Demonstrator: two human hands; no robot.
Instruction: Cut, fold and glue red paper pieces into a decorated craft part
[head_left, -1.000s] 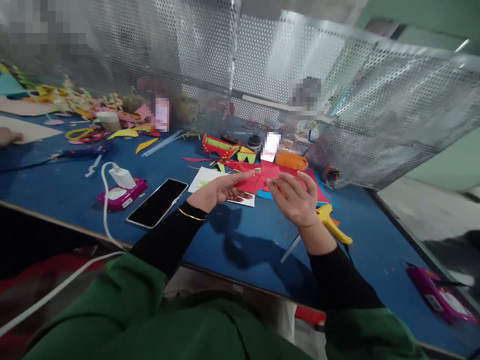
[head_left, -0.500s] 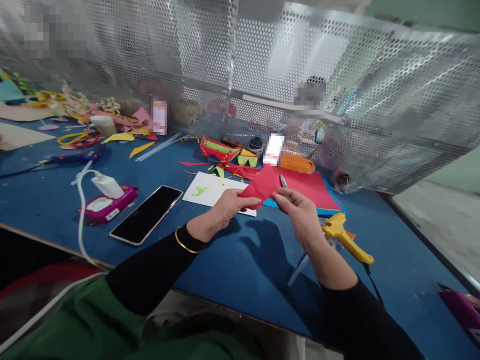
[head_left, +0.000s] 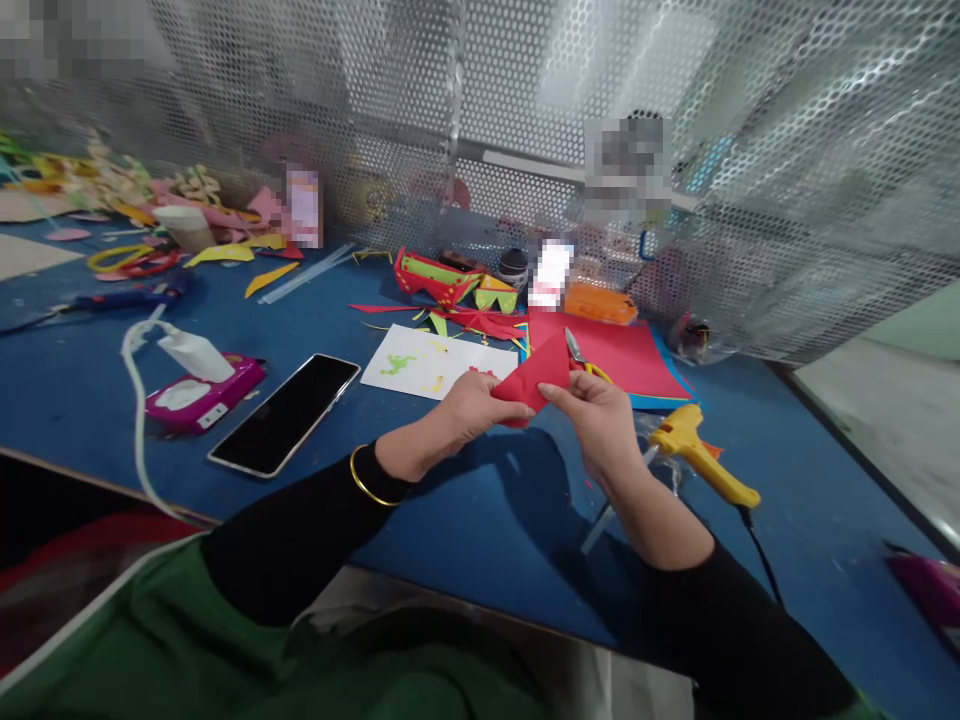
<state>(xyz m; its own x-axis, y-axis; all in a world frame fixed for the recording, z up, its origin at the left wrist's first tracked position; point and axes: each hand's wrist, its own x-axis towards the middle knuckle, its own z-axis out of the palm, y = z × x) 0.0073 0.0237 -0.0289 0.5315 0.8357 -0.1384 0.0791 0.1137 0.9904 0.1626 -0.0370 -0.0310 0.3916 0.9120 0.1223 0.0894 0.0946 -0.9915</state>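
A folded piece of red paper [head_left: 541, 374] is held up between both hands over the blue table. My left hand [head_left: 474, 412] pinches its left lower edge, thumb on top. Closed on the right side of the same paper is my right hand [head_left: 597, 412], with thumb and fingertips at the edge. Just behind the right hand, scissors [head_left: 576, 348] with yellow handles rest on red sheets [head_left: 630, 352]. Under and behind the left hand lies a white sheet [head_left: 405, 364] with green and yellow cut shapes.
A yellow glue gun [head_left: 705, 455] lies right of my right forearm. Left are a phone [head_left: 289, 415] and a purple power socket [head_left: 210, 392] with a white charger. Red and green paper glasses [head_left: 439, 277] stand behind, before a perforated metal screen [head_left: 405, 120]. Paper scraps lie around.
The red paper has turned and now shows a pointed fold toward the upper right. My right fingers have shifted onto its near face. The camera view has tilted slightly, and the scissors' handles now show.
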